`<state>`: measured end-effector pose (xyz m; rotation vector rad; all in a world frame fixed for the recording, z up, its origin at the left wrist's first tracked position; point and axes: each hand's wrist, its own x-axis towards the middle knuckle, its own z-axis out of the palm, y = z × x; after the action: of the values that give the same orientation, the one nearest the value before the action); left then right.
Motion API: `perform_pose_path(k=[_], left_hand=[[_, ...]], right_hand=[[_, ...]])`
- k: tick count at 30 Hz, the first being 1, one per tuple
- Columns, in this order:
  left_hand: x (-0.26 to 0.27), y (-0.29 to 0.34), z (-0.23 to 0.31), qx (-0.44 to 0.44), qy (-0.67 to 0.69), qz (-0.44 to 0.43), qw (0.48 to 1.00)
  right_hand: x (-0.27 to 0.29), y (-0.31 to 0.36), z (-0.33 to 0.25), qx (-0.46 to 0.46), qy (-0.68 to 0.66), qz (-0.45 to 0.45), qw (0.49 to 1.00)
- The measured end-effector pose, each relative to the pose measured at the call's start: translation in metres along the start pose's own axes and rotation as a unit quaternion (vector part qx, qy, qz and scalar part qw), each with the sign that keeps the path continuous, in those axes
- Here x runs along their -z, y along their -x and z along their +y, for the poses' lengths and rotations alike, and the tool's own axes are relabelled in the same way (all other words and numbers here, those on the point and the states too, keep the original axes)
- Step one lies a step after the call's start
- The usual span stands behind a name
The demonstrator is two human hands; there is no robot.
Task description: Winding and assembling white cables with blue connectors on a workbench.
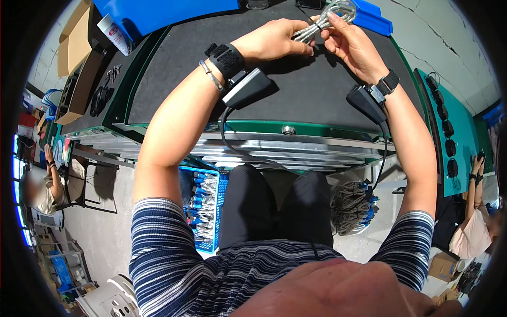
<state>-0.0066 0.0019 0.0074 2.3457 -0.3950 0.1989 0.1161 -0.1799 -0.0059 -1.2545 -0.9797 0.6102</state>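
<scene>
A coiled cable (pixel 344 9) with a silvery, see-through jacket is bunched over the far part of the dark table top (pixel 311 98). My left hand (pixel 280 41) pinches the gathered end of the coil between thumb and fingers. From the other side, my right hand (pixel 353 48) grips the coil, its thumb lying along the strands. Something thin and dark crosses the bundle between the two hands, perhaps a tie. Fingertips behind the bundle are partly hidden.
Behind the hands are a blue bin (pixel 372 18) and a large blue panel (pixel 163 13). A spray can (pixel 114 34) and an open cardboard box (pixel 79 58) stand at left. Below sit a blue basket of cables (pixel 206 211) and a grey cable pile (pixel 353 208). Other people work on both sides.
</scene>
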Motion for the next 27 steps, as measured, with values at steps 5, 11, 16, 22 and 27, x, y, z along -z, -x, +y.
perform_pose_path(k=[5, 11, 16, 22, 27], left_hand=[[-0.002, -0.001, 0.001, 0.014, 0.308, -0.024, 0.951], [0.002, -0.003, -0.005, 0.027, 0.126, 0.056, 0.990], [0.003, -0.006, -0.008, -0.002, -0.018, 0.129, 0.992], [0.000, -0.004, -0.001, -0.077, -0.162, 0.152, 0.972], [-0.001, -0.003, 0.004, -0.044, -0.217, 0.157, 0.963]], right_hand=[[0.000, -0.002, -0.004, 0.007, -0.059, -0.051, 0.997], [-0.004, 0.004, -0.008, 0.031, -0.038, -0.060, 0.997], [-0.004, 0.003, -0.007, 0.028, -0.043, -0.013, 0.999], [-0.001, 0.002, -0.003, 0.012, -0.045, -0.021, 0.999], [-0.001, 0.002, -0.001, -0.011, -0.054, 0.009, 0.998]])
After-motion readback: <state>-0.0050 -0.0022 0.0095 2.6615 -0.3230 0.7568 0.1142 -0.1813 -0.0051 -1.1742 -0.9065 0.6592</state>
